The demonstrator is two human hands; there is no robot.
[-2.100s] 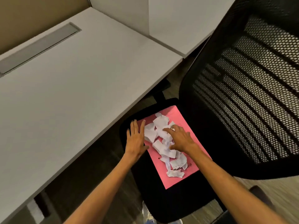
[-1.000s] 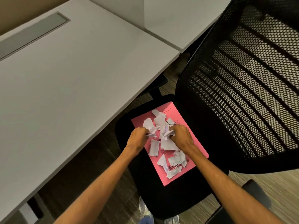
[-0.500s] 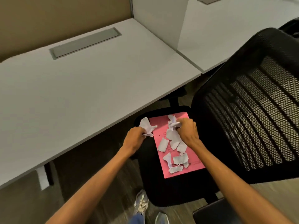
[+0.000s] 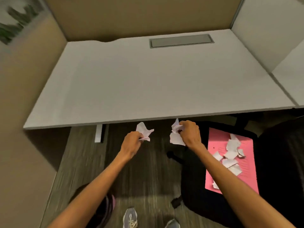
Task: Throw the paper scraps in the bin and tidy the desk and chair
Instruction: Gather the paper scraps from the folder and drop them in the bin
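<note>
Left hand (image 4: pixel 131 142) and right hand (image 4: pixel 189 134) each grip paper scraps (image 4: pixel 144 131); more scraps remain on the pink folder (image 4: pixel 213 181) at 3 o'clock. No bin visible.

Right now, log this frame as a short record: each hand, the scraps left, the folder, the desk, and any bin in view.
left hand: closed on a bunch of paper scraps, over the floor
right hand: closed on more scraps
remaining scraps: several loose on the pink folder
pink folder: flat on the black chair seat
desk: nothing on it
bin: none in view
</note>
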